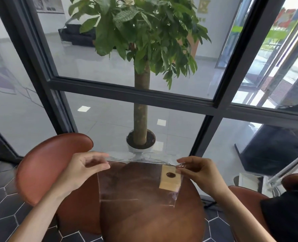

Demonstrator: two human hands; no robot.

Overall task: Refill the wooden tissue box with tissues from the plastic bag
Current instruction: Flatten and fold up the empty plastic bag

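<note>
A clear plastic bag (134,182) hangs flat in the air above a round wooden table (153,222). It looks empty except for a tan paper label (169,179) with a dark oval hole near its right side. My left hand (85,170) pinches the bag's top left edge. My right hand (195,169) pinches the top right corner beside the label. The top edge of the bag is stretched between both hands. No wooden tissue box and no tissues are in view.
A brown leather chair (50,165) stands left of the table, another chair (249,198) at the right. Behind the glass wall (110,70) stands a potted tree (141,119). Dark hexagon floor tiles (3,206) lie below.
</note>
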